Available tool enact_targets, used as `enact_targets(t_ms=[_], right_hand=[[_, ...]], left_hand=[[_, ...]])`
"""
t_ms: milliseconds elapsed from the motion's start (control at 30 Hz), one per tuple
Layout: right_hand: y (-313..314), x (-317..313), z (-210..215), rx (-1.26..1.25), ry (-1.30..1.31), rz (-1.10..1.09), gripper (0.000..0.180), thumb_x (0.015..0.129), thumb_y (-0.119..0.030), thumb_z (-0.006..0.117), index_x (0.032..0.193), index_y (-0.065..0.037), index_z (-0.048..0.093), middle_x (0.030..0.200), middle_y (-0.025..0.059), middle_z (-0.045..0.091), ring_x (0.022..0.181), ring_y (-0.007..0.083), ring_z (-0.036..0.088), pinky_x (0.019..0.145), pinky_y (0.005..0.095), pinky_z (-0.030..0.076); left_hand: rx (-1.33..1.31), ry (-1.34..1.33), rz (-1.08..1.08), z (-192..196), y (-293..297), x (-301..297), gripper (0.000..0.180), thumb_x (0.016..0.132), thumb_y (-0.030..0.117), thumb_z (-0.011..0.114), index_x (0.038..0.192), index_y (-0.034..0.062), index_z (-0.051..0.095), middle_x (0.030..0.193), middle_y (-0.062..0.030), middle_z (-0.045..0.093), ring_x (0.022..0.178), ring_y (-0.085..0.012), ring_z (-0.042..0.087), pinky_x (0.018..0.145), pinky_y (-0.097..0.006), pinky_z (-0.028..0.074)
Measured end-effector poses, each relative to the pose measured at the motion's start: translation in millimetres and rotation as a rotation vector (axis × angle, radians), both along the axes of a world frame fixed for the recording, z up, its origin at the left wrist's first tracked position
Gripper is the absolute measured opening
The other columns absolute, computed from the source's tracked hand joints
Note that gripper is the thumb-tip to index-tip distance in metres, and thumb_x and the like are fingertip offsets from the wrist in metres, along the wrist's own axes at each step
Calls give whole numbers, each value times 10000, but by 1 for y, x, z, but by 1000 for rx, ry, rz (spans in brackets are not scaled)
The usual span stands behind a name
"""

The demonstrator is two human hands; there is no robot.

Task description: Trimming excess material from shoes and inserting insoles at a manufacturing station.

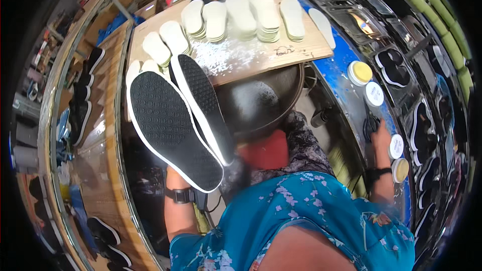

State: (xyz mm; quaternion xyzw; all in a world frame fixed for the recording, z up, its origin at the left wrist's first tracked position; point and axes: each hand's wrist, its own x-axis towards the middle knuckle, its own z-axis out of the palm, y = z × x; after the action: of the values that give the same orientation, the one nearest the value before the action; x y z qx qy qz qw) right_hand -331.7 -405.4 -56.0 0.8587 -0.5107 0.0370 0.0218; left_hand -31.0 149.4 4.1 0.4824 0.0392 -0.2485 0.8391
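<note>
The left hand (173, 173) is almost wholly hidden behind two black shoes (173, 125) with white edging, which it holds up soles toward the camera at about nine o'clock from the picture's middle; gripped from beneath like this the pair stays together and the tread faces up for a look, though how the fingers close on them I cannot tell. The right hand (380, 138) reaches out at three o'clock to the blue machine edge (341, 57), beside small round tins (360, 73), its fingers hidden or blurred, so spread or pressed I cannot tell. At twelve o'clock white insoles (241, 15) lie in neat stacks on a wooden board (261, 55), sorted within reach. A dark round pan (261, 103) sits below the board.
</note>
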Motion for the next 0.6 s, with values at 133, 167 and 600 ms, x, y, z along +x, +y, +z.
enact_targets(t_ms=[133, 167, 600], right_hand=[[49, 17, 19, 509, -760, 121, 650, 714, -115, 577, 1299, -88, 296, 608, 57, 516, 473, 189, 501, 472, 291, 416], [65, 30, 23, 812, -955, 94, 633, 724, -130, 585, 1293, -81, 313, 567, 27, 474, 415, 143, 445, 431, 255, 388], [259, 245, 99, 1178, -688, 988, 604, 683, -447, 676, 1108, -48, 519, 827, 108, 598, 765, 210, 585, 695, 313, 447]], left_hand=[[-35, 35, -5, 6, -9, 0, 207, 845, 97, 465, 999, -6, 556, 911, -85, 593, 785, -173, 574, 698, -274, 475], [-36, 39, -7, 7, -9, -5, 207, 845, 98, 465, 1000, -6, 555, 911, -85, 593, 786, -173, 574, 698, -274, 475], [7, 54, -59, 23, 6, -50, 215, 852, 110, 462, 1011, -4, 550, 912, -86, 592, 791, -176, 575, 700, -274, 476]])
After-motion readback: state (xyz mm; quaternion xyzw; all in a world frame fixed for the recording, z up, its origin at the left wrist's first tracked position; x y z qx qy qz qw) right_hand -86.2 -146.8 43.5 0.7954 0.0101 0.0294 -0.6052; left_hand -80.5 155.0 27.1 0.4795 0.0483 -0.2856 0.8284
